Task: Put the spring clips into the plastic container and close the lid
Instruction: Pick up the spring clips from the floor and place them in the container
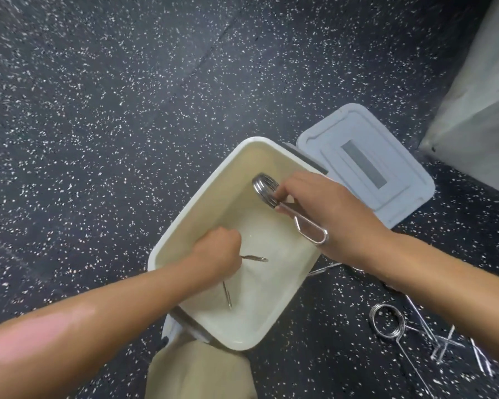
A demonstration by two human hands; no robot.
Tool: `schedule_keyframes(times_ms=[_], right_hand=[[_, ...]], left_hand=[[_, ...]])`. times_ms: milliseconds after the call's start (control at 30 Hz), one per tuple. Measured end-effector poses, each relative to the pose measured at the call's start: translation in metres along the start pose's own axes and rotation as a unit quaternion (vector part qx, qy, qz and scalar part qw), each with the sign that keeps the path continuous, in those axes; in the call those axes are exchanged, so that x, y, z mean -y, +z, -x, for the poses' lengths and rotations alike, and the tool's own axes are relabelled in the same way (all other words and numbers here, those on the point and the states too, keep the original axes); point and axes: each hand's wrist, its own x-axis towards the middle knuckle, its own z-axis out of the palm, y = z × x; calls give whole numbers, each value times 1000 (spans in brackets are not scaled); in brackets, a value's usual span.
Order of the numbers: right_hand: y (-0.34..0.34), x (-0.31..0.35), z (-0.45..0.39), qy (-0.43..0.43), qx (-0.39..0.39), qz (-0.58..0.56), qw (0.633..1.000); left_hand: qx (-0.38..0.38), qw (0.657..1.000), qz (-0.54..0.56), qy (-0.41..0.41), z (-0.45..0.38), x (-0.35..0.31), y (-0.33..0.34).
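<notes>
Together, both hands worked over the plastic container [236,174], which served as the reference for all positions. The right hand [326,217] had its grip pressed together on a spring clip [271,191]: thumb and fingers [283,188] pinched it just behind the coil, with the coil held above the container's far inner corner and the looped wire handle trailing back under the palm, over the container's right rim. The left hand [218,251] was lowered inside the container, near its left wall, with its grip closed on a second spring clip [254,258]. Only the two thin wire arms of that clip showed, one projecting toward the container's centre, the other pointing toward its near end. The coil was hidden in the fist.

The container sat open on the speckled dark floor [98,110], turned diagonally, with its near end against a leg in tan trousers [196,370]. The grey lid [366,162] lay flat on the floor, just beside the container's far right rim. More loose spring clips [386,321] lay on the floor, to the right of the container's near end, well apart from it and partly tangled.
</notes>
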Motion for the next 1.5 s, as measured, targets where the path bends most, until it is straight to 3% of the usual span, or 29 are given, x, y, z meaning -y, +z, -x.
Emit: schedule_keyframes(times_ms=[167, 300, 367, 500, 633, 833, 1000, 1100, 1300, 1500], right_hand=[[21, -2, -29, -115, 49, 234, 964], [39, -11, -49, -202, 84, 277, 936], [47, -16, -57, -229, 102, 314, 916], [65, -26, -69, -228, 163, 392, 876], [81, -31, -78, -230, 244, 412, 847], [97, -35, -79, -234, 293, 433, 819], [98, -38, -82, -193, 280, 415, 844], [80, -34, -84, -164, 263, 353, 883], [9, -30, -51, -123, 133, 176, 968], [-44, -52, 17, -31, 29, 92, 995]], left_hand=[[18, 1000, -1, 4, 0, 6, 0], [25, 999, -17, 24, 14, -2, -17], [-6, 999, -17, 40, 29, -4, -26], [-75, 996, 6, 54, 59, -5, -40], [-95, 994, 5, 50, 71, -2, -46], [-111, 992, -8, 62, 71, -10, -53], [-113, 990, -14, 79, 66, -24, -61], [-125, 988, -6, 95, 67, -25, -65], [-173, 974, 11, 148, 74, -43, -74], [-191, 958, 23, 213, 77, -72, -82]])
